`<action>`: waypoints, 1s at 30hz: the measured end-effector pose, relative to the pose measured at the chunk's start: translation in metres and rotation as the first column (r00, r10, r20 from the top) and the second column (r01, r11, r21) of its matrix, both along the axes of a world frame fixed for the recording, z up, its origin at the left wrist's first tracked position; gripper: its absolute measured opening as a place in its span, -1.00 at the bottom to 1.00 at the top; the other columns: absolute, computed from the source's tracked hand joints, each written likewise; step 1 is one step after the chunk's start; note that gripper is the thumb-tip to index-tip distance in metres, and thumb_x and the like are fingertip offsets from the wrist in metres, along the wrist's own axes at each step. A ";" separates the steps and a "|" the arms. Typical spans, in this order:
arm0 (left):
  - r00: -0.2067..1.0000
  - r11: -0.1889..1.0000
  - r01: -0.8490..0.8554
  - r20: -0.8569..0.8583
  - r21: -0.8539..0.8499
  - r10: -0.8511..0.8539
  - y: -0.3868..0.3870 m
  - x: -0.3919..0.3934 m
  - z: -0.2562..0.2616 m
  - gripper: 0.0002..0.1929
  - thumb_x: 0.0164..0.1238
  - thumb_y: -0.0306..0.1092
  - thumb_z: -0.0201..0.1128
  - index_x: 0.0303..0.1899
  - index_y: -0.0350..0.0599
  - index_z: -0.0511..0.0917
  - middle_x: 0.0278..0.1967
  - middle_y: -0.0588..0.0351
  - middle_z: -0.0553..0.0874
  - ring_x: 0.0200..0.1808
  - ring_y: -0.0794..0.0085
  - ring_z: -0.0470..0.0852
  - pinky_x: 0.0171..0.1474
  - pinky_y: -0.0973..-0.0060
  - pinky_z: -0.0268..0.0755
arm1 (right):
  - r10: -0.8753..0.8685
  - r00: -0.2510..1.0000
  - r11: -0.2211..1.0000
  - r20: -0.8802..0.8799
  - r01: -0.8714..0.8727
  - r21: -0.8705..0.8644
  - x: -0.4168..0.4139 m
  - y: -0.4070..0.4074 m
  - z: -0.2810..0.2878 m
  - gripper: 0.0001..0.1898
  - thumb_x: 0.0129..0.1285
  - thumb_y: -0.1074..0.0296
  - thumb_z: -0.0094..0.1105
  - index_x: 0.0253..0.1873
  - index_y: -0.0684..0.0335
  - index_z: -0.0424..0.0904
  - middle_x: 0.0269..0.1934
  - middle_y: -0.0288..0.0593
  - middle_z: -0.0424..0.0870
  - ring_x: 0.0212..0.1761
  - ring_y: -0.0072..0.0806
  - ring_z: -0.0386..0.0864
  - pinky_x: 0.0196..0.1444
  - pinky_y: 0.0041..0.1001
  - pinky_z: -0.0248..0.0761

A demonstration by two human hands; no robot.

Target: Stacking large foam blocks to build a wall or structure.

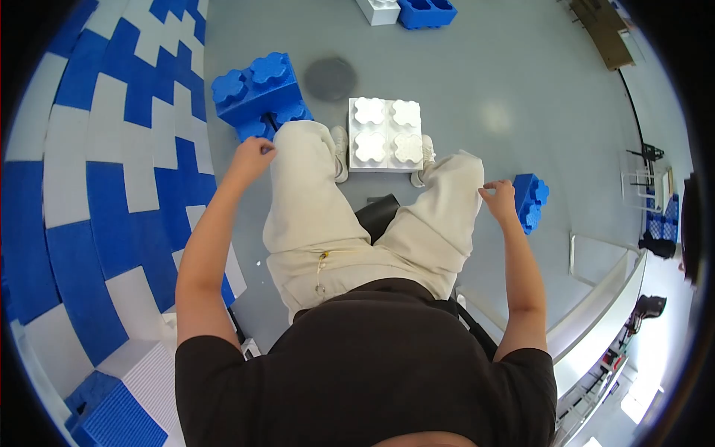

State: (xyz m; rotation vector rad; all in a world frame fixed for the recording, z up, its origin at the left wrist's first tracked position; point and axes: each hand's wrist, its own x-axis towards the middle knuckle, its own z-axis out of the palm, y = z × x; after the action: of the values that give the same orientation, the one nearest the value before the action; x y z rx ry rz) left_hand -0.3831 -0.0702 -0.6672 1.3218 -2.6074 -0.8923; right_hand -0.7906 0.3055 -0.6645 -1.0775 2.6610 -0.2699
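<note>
My left hand [251, 159] is beside my left knee, its fingers curled near the trouser leg and just below a large blue toy-style building block [262, 98]. My right hand [500, 198] is at the outer side of my right knee, fingertips against the cream trousers [435, 223]. Whether either hand pinches the cloth is hard to tell. Between my shoes a white block [386, 134] with several flower-shaped studs rests on the floor. Just right of my right hand lies a smaller-looking blue block [529, 202].
A wall of blue and white blocks [106, 184] runs along the left. Ahead on the floor are another white block [380, 12] and a hollow blue block [427, 14]. A black object [380, 215] shows between my thighs. White furniture [603, 302] stands to the right.
</note>
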 end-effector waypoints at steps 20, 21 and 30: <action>0.924 0.984 -0.166 0.337 -0.067 0.179 -0.030 -0.040 -0.046 -0.77 -0.05 -0.23 0.29 -0.35 -0.12 0.68 -0.32 -0.09 0.68 -0.24 0.12 0.65 -0.12 0.32 0.48 | -0.171 0.983 0.981 0.071 0.163 0.108 -0.036 -0.023 -0.023 -0.62 -0.11 0.14 0.31 -0.31 0.39 0.65 -0.49 0.03 0.65 -0.43 -0.31 0.62 -0.30 -0.39 0.44; 0.915 0.982 -0.173 0.358 -0.077 0.189 -0.030 -0.044 -0.042 -0.76 -0.05 -0.22 0.30 -0.35 -0.12 0.68 -0.32 -0.10 0.68 -0.23 0.11 0.65 -0.11 0.31 0.48 | -0.201 0.969 0.976 0.142 0.187 0.108 -0.041 -0.019 -0.027 -0.62 -0.13 0.15 0.33 -0.31 0.40 0.65 -0.49 0.02 0.65 -0.44 -0.31 0.62 -0.31 -0.40 0.44; 0.893 0.989 -0.131 0.441 0.072 0.086 -0.046 -0.033 -0.079 -0.69 0.06 -0.26 0.21 -0.15 -0.16 0.60 -0.07 -0.07 0.62 -0.01 0.10 0.58 0.00 0.24 0.44 | -0.242 0.923 0.969 0.300 0.248 0.021 -0.028 -0.025 -0.033 -0.72 -0.11 0.27 0.29 -0.40 0.42 0.63 -0.50 0.01 0.64 -0.45 -0.36 0.61 -0.34 -0.41 0.44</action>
State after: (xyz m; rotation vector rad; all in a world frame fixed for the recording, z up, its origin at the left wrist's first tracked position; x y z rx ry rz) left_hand -0.4160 -0.1161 -0.7464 1.8696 -2.7929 -0.7927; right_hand -0.8181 0.2808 -0.6973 -0.6427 2.5136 -0.4665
